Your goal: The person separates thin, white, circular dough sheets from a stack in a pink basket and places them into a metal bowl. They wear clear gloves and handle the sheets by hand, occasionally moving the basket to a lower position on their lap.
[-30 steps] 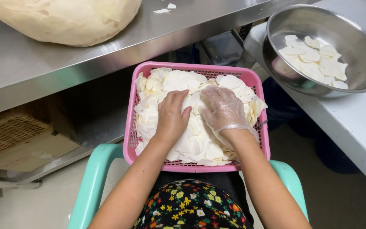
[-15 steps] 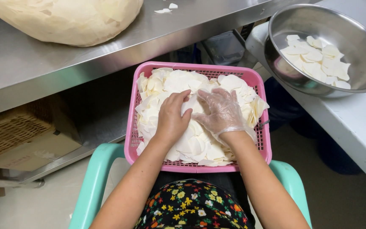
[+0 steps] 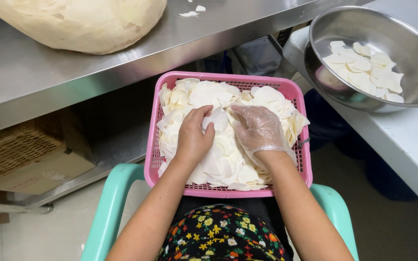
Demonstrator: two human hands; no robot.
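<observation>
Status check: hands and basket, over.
Left hand bare, pinching a white slice. Right hand gloved, resting open on the pile. Pink basket on lap. Nothing in the way.

Pink basket point(image 3: 296, 92) of cream-white slices point(image 3: 223, 159), silvery steel bowl point(image 3: 325, 72), clear glove on right hand point(image 3: 260, 130), mint-green chair point(image 3: 107, 212), black cloth with a colourful floral pattern point(image 3: 218, 234).

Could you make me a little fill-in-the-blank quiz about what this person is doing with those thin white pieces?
1. Both hands rest on thin white slices heaped in a ____ plastic basket.
2. Only the ____ hand wears a clear glove.
3. More slices lie in a round ____ bowl on the white table.
4. The left hand pinches a slice with bare ____.

Missing words: pink; right; metal; fingers
</observation>
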